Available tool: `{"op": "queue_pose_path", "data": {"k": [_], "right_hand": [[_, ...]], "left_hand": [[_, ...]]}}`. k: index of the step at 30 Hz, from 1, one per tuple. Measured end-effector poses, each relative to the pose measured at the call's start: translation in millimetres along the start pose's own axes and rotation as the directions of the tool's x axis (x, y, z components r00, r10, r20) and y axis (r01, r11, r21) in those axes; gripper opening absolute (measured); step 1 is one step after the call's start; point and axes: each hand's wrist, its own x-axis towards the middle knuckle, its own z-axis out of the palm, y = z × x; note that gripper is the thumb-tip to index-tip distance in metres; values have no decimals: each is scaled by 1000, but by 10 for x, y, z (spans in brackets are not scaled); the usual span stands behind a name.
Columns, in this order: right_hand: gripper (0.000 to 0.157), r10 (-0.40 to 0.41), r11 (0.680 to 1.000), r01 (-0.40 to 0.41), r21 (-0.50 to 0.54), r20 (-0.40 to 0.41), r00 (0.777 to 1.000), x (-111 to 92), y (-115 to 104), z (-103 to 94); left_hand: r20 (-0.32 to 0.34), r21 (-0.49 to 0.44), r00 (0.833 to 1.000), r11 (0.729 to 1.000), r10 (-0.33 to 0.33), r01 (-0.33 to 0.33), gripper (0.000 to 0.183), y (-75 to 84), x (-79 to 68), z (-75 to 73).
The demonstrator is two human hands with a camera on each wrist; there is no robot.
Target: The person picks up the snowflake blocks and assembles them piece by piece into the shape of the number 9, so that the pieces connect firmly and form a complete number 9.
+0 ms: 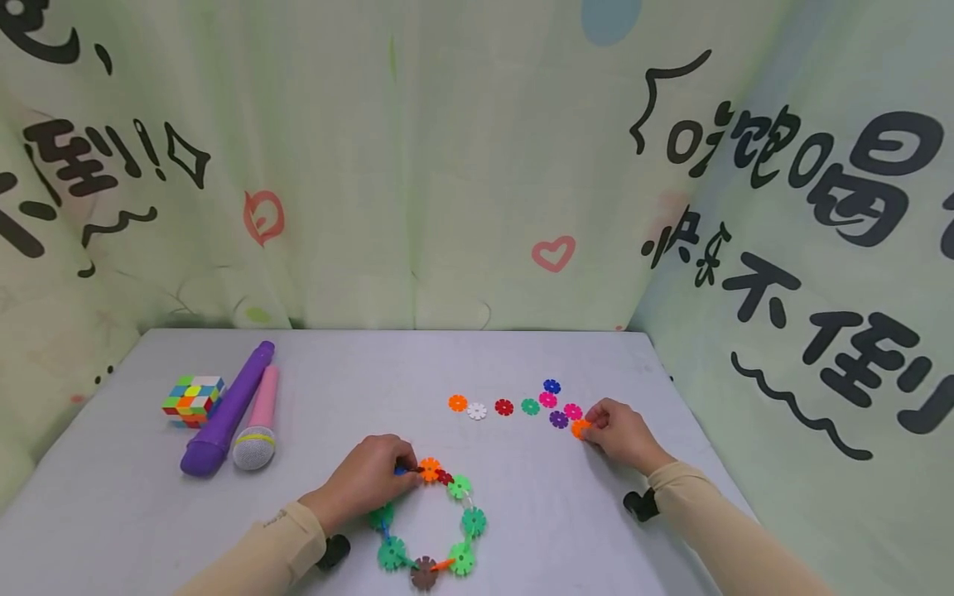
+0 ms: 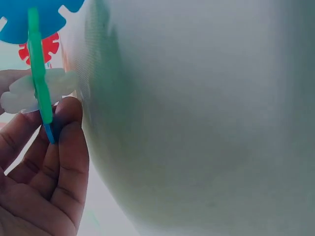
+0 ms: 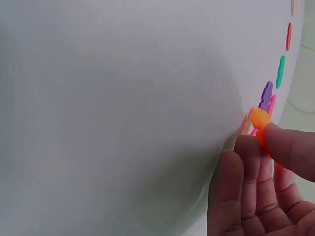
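Note:
A ring of linked notched plastic discs (image 1: pixel 391 553), mostly green with brown, orange, red and blue ones, lies on the white table. My left hand (image 1: pixel 367 478) grips the ring at its upper left, covering some discs. In the left wrist view, the fingers pinch the lower end of a green disc (image 2: pixel 39 69) seen edge-on, by a whitish disc (image 2: pixel 59 83) and a blue one (image 2: pixel 39 19). Further right, my right hand (image 1: pixel 624 434) pinches an orange disc (image 1: pixel 579 429) between thumb and fingers; this disc (image 3: pixel 261 118) is also visible in the right wrist view.
Loose discs lie in a row, including orange (image 1: pixel 458 403), white (image 1: pixel 476 410), red (image 1: pixel 503 407) and green (image 1: pixel 530 406), with purple (image 1: pixel 558 420) and pink ones near the right hand. A puzzle cube (image 1: pixel 195 401), purple microphone (image 1: pixel 227 414) and pink microphone (image 1: pixel 261 414) lie left.

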Motion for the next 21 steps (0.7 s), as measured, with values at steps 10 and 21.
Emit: {"op": "queue_pose_path", "data": {"k": [10, 21], "right_hand": [[10, -78, 984, 71, 164, 39, 996, -88, -352, 206], [11, -323, 916, 252, 312, 202, 925, -205, -934, 633]], "left_hand": [[22, -44, 999, 998, -38, 39, 15, 18, 21, -12], [50, -97, 999, 995, -20, 25, 22, 3, 37, -10]]}}
